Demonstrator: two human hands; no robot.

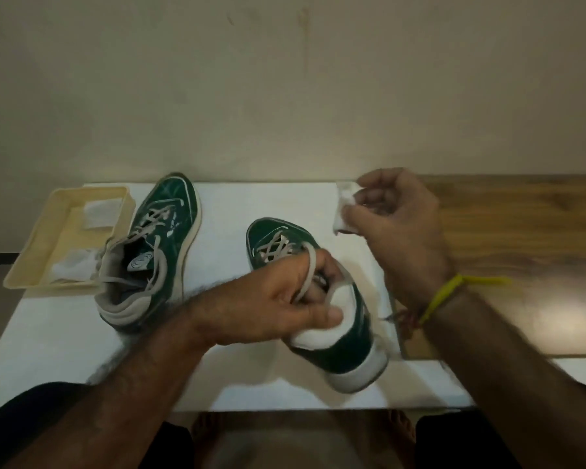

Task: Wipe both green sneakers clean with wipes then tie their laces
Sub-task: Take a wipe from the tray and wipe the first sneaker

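Observation:
Two green sneakers with pale laces lie on a white tabletop [65,340]. The left sneaker [156,245] rests beside a tray, its laces loose. My left hand [285,299] grips the right sneaker [339,333] at its collar, fingers curled into the opening with a lace looped over them. The heel is tilted toward me. My right hand [396,214] is raised above and right of that sneaker, pinching a crumpled white wipe [345,208] between thumb and fingers. The wipe is apart from the shoe.
A cream tray [44,252] with folded white wipes [99,213] sits at the table's left, touching the left sneaker. A wooden surface [521,238] adjoins the table on the right. A wall stands right behind. My knees and feet show below the front edge.

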